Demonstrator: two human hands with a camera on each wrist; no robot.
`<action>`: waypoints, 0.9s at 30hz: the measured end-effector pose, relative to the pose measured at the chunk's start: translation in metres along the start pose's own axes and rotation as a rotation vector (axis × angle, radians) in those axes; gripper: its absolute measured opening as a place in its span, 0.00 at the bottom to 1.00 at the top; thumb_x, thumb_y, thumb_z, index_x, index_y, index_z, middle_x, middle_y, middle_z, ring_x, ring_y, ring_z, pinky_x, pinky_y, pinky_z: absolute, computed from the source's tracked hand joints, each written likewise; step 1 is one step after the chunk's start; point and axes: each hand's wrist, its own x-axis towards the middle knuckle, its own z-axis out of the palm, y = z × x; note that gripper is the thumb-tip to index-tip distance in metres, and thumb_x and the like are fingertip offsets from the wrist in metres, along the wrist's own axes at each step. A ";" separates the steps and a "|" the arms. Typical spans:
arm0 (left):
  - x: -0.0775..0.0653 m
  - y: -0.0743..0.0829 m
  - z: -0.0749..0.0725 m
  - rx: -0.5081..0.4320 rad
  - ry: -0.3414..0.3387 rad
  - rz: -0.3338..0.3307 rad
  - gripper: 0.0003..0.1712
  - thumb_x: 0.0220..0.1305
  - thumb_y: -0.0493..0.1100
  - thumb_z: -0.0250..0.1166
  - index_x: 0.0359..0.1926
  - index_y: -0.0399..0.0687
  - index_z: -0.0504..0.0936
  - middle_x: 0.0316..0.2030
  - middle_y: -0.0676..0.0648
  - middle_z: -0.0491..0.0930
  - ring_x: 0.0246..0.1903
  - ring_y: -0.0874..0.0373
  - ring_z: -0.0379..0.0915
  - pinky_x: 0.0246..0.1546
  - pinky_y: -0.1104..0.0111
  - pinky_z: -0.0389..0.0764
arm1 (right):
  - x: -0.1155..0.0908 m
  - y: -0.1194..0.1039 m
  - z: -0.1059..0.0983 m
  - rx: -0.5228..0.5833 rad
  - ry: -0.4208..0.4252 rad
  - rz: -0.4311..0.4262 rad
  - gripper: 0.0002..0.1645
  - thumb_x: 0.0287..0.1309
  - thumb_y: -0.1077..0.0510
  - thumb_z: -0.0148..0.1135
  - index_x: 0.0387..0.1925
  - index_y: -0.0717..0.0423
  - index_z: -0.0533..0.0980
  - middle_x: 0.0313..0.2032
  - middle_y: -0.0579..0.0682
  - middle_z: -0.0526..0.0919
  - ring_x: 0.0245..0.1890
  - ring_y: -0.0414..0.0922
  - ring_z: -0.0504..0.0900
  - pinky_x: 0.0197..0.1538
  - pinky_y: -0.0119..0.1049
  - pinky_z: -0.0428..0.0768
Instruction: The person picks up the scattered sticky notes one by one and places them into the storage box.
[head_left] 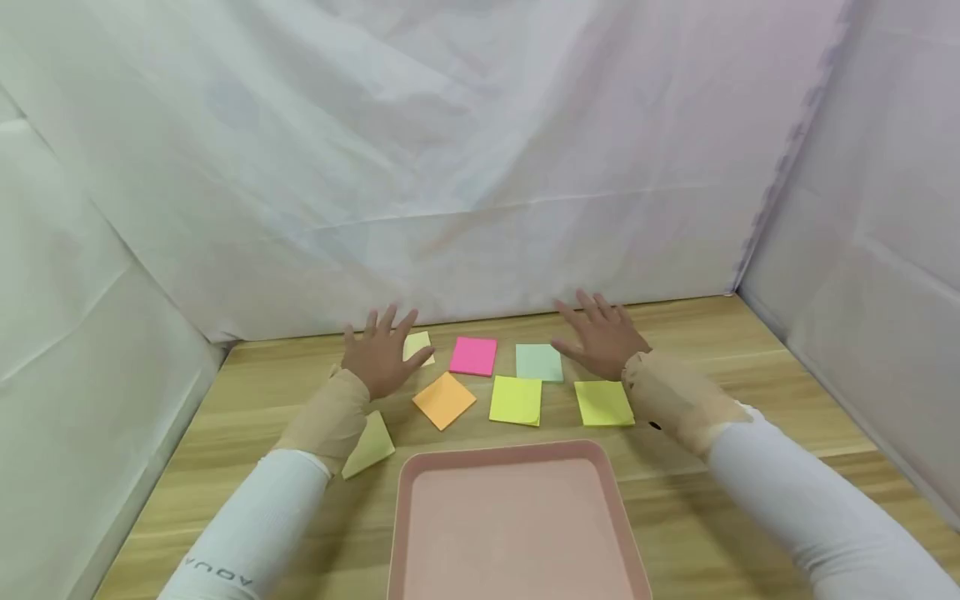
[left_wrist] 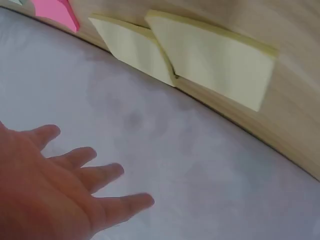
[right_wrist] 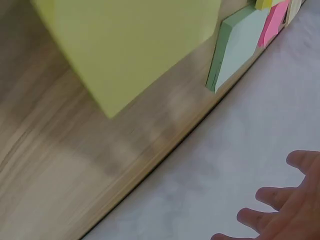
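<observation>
Both hands reach forward over the wooden table with fingers spread, holding nothing. My left hand [head_left: 378, 360] is beside a pale yellow sticky-note pad [head_left: 417, 347] and partly covers it. Another pale yellow pad [head_left: 371, 447] lies by the left wrist, partly hidden by the arm. My right hand [head_left: 602, 340] is just right of a mint green pad [head_left: 538, 362]. Below it lies a yellow pad [head_left: 603, 403]. Between the hands are a pink pad [head_left: 473, 356], an orange pad [head_left: 445, 401] turned cornerwise, and a lime yellow pad [head_left: 515, 400] with a lifted corner.
A pink tray [head_left: 517, 533] with a raised rim stands at the table's near side, between the forearms. White cloth [head_left: 465, 167] hangs along the table's back edge, with more at both sides. A small black spot [head_left: 655, 426] shows near the right wrist.
</observation>
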 end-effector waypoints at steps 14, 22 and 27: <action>-0.055 -0.024 -0.006 -0.028 -0.012 0.076 0.28 0.64 0.57 0.56 0.58 0.45 0.74 0.52 0.36 0.77 0.46 0.39 0.73 0.40 0.42 0.76 | -0.058 -0.009 0.003 0.054 0.002 -0.116 0.39 0.63 0.31 0.43 0.66 0.50 0.64 0.66 0.62 0.59 0.65 0.60 0.53 0.61 0.65 0.58; -0.075 -0.032 0.004 -0.034 0.017 0.106 0.21 0.61 0.50 0.59 0.51 0.44 0.79 0.42 0.38 0.82 0.33 0.43 0.78 0.26 0.49 0.80 | -0.080 -0.035 0.004 0.113 -0.086 -0.192 0.28 0.60 0.36 0.54 0.51 0.51 0.76 0.40 0.52 0.75 0.35 0.46 0.72 0.40 0.45 0.75; -0.080 -0.040 0.012 -0.040 -0.017 0.103 0.23 0.59 0.52 0.61 0.51 0.45 0.79 0.40 0.40 0.82 0.30 0.47 0.78 0.26 0.50 0.80 | -0.088 -0.039 0.007 0.148 -0.230 -0.191 0.22 0.59 0.34 0.53 0.42 0.44 0.75 0.27 0.41 0.74 0.25 0.37 0.71 0.30 0.35 0.74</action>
